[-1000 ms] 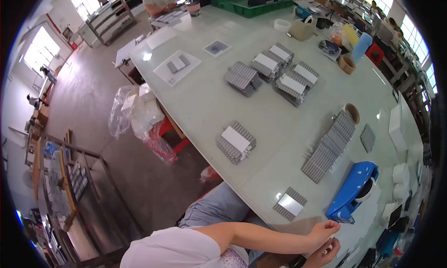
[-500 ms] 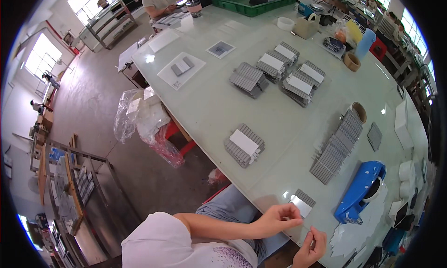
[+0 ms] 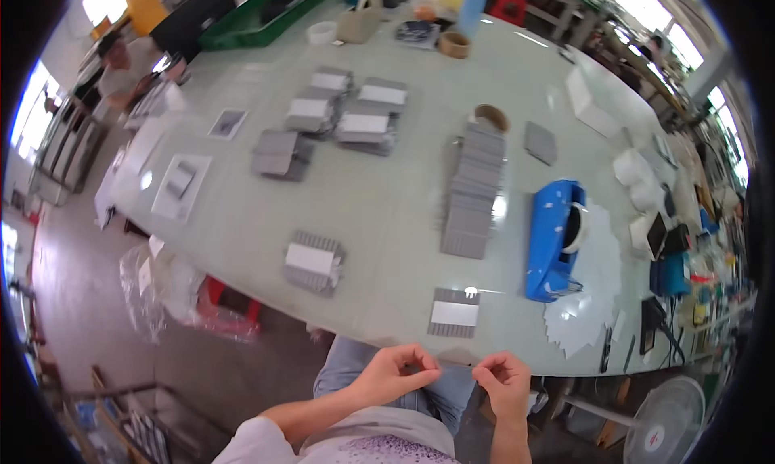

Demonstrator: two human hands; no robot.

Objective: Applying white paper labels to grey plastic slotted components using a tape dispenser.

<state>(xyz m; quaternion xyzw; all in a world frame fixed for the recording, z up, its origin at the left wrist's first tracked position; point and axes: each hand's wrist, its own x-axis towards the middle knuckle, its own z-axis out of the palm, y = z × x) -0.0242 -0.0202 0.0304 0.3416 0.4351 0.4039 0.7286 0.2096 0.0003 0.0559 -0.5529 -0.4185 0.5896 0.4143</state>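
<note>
My left hand (image 3: 397, 376) and my right hand (image 3: 504, 383) hover in front of the table's near edge, a short gap apart, each with thumb and fingers pinched together. Whatever they pinch is too thin or faint to make out. Just beyond them a small grey ribbed piece with a white sheet across it (image 3: 454, 313) lies flat on the table. To its right stands a blue tape dispenser (image 3: 552, 246) carrying a pale roll. A long overlapping row of grey ribbed pieces (image 3: 470, 210) lies farther back.
A grey bundle with a white band (image 3: 309, 260) sits at the left, and several similar bundles (image 3: 362, 123) farther back. White sheets (image 3: 593, 294) lie beside the dispenser. Brown tape rolls (image 3: 454, 45), a green tray (image 3: 266, 30) and a seated person (image 3: 123, 77) are beyond.
The view has swung to the right, so the tabletop things appear farther left. My hands are now level and slightly wider apart, both still pinched. The small grey piece stays on the table.
</note>
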